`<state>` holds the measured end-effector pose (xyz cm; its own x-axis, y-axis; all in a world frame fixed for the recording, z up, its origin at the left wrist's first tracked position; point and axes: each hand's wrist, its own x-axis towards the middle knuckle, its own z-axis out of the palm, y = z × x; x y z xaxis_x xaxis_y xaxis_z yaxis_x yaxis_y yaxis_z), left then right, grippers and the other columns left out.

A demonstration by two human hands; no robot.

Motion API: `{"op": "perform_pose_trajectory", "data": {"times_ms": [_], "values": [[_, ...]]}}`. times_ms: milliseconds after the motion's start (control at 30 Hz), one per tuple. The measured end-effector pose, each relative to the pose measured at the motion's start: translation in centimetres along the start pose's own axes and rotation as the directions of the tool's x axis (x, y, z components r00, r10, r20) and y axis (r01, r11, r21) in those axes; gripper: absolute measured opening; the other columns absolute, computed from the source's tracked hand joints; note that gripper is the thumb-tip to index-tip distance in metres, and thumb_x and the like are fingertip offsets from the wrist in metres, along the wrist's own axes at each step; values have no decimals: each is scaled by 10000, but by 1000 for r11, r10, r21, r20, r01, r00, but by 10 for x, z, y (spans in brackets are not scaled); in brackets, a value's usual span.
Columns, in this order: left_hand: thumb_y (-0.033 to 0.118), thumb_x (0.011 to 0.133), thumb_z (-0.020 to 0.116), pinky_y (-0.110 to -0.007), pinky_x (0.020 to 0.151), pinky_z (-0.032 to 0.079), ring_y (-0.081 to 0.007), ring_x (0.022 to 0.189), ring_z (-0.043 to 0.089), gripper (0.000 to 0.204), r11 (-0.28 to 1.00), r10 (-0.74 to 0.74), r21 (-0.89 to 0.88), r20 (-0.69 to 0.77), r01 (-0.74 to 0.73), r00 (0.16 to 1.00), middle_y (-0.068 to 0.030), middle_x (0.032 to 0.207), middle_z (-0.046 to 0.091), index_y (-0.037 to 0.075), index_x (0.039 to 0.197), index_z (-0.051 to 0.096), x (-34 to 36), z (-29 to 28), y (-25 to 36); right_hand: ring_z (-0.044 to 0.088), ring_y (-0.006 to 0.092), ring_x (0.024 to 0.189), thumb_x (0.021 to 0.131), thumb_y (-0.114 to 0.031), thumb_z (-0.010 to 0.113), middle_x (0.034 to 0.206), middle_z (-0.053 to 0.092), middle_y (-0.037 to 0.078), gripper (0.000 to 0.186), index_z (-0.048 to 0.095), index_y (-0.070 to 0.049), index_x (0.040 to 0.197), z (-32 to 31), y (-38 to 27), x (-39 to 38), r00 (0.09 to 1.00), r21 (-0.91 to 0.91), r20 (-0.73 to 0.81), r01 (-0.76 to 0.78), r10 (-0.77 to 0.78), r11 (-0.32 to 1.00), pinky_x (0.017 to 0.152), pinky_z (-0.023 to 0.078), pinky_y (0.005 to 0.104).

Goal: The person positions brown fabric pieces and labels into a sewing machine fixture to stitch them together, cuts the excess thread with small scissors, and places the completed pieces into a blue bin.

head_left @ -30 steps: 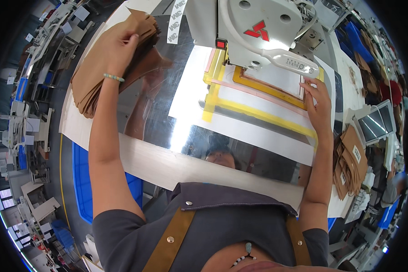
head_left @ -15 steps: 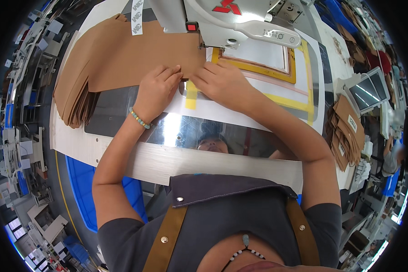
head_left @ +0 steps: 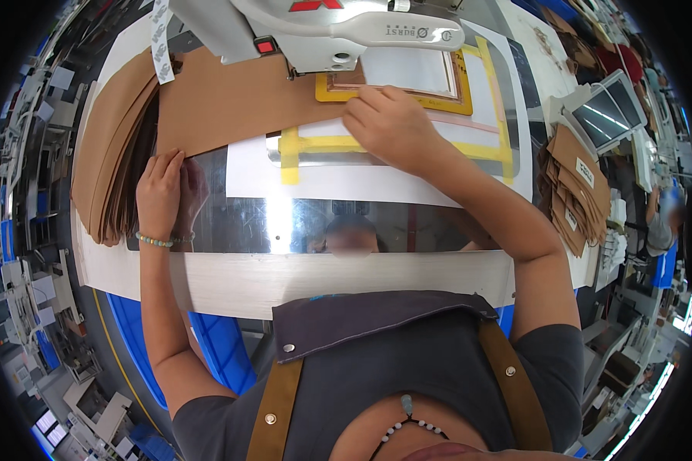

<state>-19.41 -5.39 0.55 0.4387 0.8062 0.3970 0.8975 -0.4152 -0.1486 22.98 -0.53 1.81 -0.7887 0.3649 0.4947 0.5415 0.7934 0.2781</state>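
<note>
A flat brown sheet (head_left: pixel 231 100) lies across the work surface, its right end reaching under the white machine head (head_left: pixel 307 38) and over part of a yellow rectangular frame (head_left: pixel 457 92). My left hand (head_left: pixel 158 192) pinches the sheet's near left corner. My right hand (head_left: pixel 388 127) has its fingers curled on the sheet's right end, just below the frame; its fingertips are partly hidden. A fanned stack of similar brown pieces (head_left: pixel 104 154) lies left of the sheet. Yellow tape strips (head_left: pixel 469 151) run over white paper (head_left: pixel 300 188) on the shiny metal plate (head_left: pixel 246 234).
More brown pieces (head_left: pixel 573 184) are piled at the right, below a screen (head_left: pixel 603 111). Blue bins (head_left: pixel 223 346) sit under the table's front edge (head_left: pixel 346 284). A white tape strip (head_left: pixel 161 38) hangs at the back left. Another person (head_left: pixel 661 215) is at the far right.
One brown sheet has come off the stack toward the machine. My left hand went from the stack to that sheet, now at its left corner; my right hand moved from the frame's side onto its right end.
</note>
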Motion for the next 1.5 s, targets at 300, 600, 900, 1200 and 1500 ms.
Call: {"op": "perform_pose_trajectory", "data": {"times_ms": [300, 600, 900, 1200, 1500], "values": [[8, 798, 652, -382, 886, 571, -287, 1048, 669, 423, 897, 393, -151, -159, -415, 906, -106, 1143, 685, 2, 1219, 682, 113, 36, 83, 650, 219, 995, 807, -75, 698, 982, 662, 49, 132, 697, -26, 929, -61, 60, -124, 946, -176, 229, -193, 231, 965, 806, 544, 346], [79, 878, 645, -417, 1025, 495, -296, 1243, 603, 426, 890, 409, -206, -39, -408, 912, -106, 1339, 640, 48, 1303, 656, 125, 43, 109, 596, 271, 1162, 903, -183, 685, 1190, 644, 75, 341, 701, -10, 1197, -76, 52, -162, 838, -211, 214, -462, 502, 862, 930, 517, 395], [134, 978, 641, -459, 1203, 365, -341, 1492, 419, 478, 913, 188, -382, 83, -144, 979, -79, 1584, 522, 58, 1449, 601, 104, 33, 117, 310, 365, 1532, 1080, -461, 503, 1617, 441, 110, 550, 561, -93, 1485, -68, 27, -190, 669, -76, 237, -710, 705, 700, 1221, 265, 572], [126, 955, 682, -441, 1161, 423, -346, 1398, 523, 397, 925, 169, -348, 20, -151, 985, -114, 1482, 608, 33, 1340, 672, 102, 29, 113, 336, 354, 1522, 1067, -405, 540, 1601, 465, 106, 517, 566, -102, 1485, -60, 32, -191, 679, -81, 238, -698, 694, 711, 1229, 263, 541], [336, 965, 705, -448, 1115, 445, -358, 1400, 507, 498, 943, 174, -294, 42, -155, 984, -133, 1541, 544, 129, 1415, 654, 101, 33, 109, 328, 326, 1534, 1076, -330, 522, 1617, 461, 95, 475, 568, -104, 1492, -71, 29, -182, 648, -82, 285, -718, 707, 691, 1245, 236, 474]]}}
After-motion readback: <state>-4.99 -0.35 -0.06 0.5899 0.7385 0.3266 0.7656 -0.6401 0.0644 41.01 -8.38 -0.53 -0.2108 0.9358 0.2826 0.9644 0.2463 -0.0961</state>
